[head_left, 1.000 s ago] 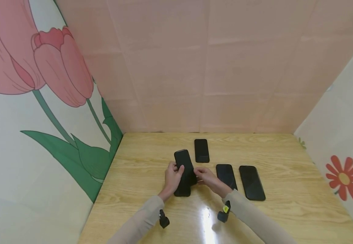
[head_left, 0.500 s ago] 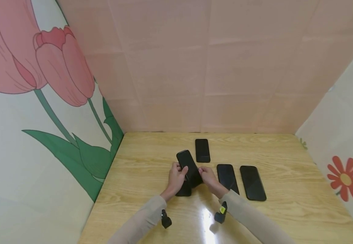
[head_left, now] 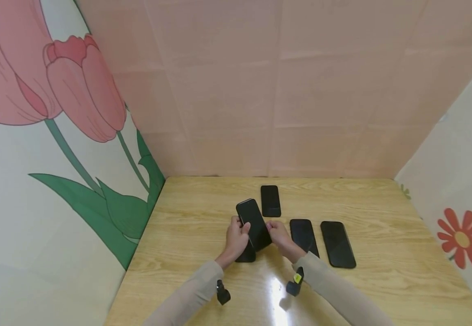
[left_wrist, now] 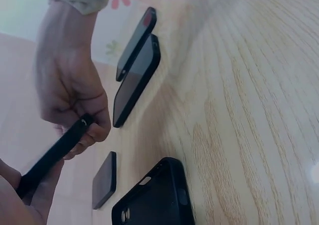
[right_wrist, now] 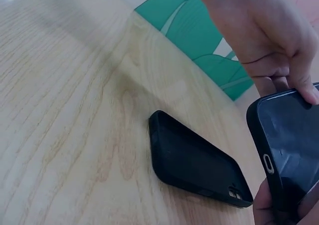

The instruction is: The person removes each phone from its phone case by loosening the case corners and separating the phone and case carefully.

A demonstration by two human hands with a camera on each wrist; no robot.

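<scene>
A dark phone [head_left: 255,225] in a black case is held above the table, tilted. My left hand [head_left: 236,237] grips its left edge, the thumb lying on the glossy front in the right wrist view. At the lower right edge, my right hand [head_left: 280,235] pinches the case with curled fingers, as the left wrist view shows. Under the held phone [right_wrist: 294,140], an empty black phone case [right_wrist: 197,160] lies on the tabletop with its hollow side up. Camera cutouts show at one end of that case [left_wrist: 154,200]. The head view hides most of it behind the left hand and phone.
One dark phone [head_left: 270,201] lies farther back on the wooden table [head_left: 195,208]. Two more, a phone [head_left: 304,236] partly behind the right forearm and a phone [head_left: 338,244] farther right, lie screen up. Printed cloth walls enclose the back and sides.
The held phone has shifted slightly right and tilted more, so its lower end swings right. My right hand has moved a little right along with it. The phones on the table stay put.
</scene>
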